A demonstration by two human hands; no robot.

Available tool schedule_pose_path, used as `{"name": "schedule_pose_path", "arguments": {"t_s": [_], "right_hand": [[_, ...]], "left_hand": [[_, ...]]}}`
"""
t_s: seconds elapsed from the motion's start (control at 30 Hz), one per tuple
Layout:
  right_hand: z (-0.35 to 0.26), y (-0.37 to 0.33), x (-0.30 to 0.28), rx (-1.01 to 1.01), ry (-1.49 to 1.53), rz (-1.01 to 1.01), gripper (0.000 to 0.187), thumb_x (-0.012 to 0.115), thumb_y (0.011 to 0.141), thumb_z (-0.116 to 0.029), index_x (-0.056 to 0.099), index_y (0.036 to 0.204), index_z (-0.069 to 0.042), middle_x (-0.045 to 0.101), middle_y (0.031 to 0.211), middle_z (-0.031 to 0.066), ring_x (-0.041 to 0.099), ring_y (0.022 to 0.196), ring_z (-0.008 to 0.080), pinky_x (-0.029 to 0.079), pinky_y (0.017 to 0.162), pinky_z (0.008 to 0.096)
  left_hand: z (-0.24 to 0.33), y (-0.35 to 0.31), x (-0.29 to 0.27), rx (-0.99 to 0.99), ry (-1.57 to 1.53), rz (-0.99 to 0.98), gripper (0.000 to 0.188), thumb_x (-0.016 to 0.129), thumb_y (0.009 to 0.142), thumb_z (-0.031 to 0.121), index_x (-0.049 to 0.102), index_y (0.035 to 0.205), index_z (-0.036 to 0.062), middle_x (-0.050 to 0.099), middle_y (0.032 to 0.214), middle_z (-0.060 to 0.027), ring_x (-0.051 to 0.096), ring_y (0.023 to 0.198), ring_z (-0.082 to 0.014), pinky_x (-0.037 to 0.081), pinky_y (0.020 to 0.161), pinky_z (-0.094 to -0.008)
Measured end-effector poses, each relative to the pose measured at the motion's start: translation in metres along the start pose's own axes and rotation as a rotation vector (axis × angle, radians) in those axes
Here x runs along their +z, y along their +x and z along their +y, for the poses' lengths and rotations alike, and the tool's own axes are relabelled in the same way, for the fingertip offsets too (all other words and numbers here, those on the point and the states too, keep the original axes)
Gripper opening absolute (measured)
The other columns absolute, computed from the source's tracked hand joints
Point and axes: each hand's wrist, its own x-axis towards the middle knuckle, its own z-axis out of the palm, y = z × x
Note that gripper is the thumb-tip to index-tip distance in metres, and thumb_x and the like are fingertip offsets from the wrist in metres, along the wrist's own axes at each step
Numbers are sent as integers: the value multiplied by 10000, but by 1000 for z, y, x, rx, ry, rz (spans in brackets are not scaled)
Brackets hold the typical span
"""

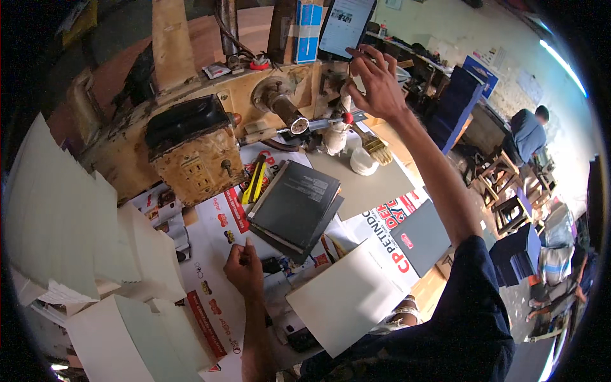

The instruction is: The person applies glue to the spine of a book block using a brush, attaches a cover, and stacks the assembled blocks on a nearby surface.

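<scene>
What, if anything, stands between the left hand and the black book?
Nothing visible does. The left hand is just short of the black book, at its near left corner; only the printed sheet shows in the gap. The yellow cutter lies beyond, by the book's left edge.

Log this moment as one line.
left hand: near black book | right hand: raised at tablet, contact unclear | yellow cutter: beside book

Tablet (344, 32), cut off by the upper edge; its small screen text is illegible. The palm of the left hand (244, 272) is hidden behind curled fingers. The left forearm (257, 337) is truncated at the lower edge.
</scene>
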Motion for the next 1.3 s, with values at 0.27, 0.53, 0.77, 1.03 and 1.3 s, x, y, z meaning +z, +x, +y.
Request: {"name": "schedule_pose_path", "arguments": {"t_s": [0.27, 0.53, 0.77, 1.03, 1.3], "right_hand": [[-4, 11, 0, -11, 46, 23, 352, 613, 800, -261, 533, 1068, -48, 526, 1417, 117, 371, 1374, 345, 253, 1081, 521], [-7, 3, 6, -12, 68, -9, 260, 610, 814, -252, 510, 967, -66, 561, 1381, 123, 387, 1370, 347, 265, 1076, 528], [-4, 6, 9, -32, 58, -32, 273, 607, 820, -253, 513, 991, -62, 565, 1376, 126, 387, 1368, 354, 262, 1077, 537], [-6, 24, 14, -31, 34, 55, 382, 558, 838, -338, 518, 1079, -45, 454, 1481, 129, 339, 1386, 365, 249, 1084, 554], [-3, 44, 24, -48, -35, 20, 520, 571, 860, -373, 476, 1243, -35, 450, 1465, 166, 331, 1393, 379, 258, 1073, 595]], "left_hand": [[8, 0, -4, -1, 30, -25, 416, 668, 946, 218, 454, 635, 42, 426, 515, 1, 366, 485, -92, 307, 478, -296], [0, -1, -1, 21, -26, -4, 419, 671, 946, 217, 455, 633, 43, 410, 510, 14, 341, 497, -74, 291, 479, -284], [5, -1, -2, 4, -24, -5, 415, 672, 942, 210, 456, 628, 45, 414, 505, 14, 335, 491, -72, 288, 482, -283], [5, 0, -2, 17, 16, -12, 423, 664, 946, 246, 458, 628, 58, 436, 498, 11, 363, 461, -90, 305, 479, -292], [3, 2, -3, 5, 45, -28, 430, 657, 950, 280, 463, 632, 64, 436, 500, -1, 381, 458, -102, 321, 484, -312]]}}
